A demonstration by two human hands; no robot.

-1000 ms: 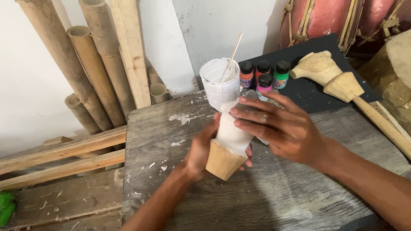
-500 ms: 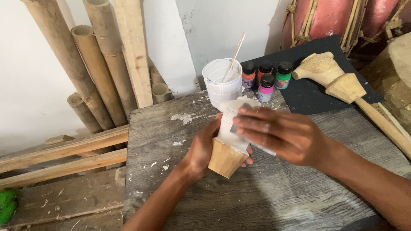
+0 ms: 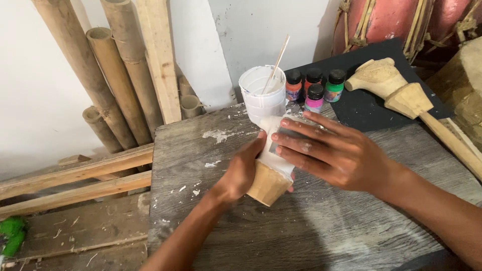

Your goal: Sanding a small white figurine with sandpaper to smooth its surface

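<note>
Left grip (image 3: 241,168) stays clamped on wooden piece (image 3: 268,175) — right hand (image 3: 334,150) slid lower.

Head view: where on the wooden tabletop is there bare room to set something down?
The tabletop is bare along its near edge, below both hands, and on its left part between the left hand and the left edge, apart from paint flecks. It is crowded at the back: white cup, paint bottles, black mat with carved wooden piece.

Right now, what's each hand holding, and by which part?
Left hand grips the white-painted wooden piece by its side, near the bare flared end. Right hand presses a small grey pad against its white upper part.
</note>
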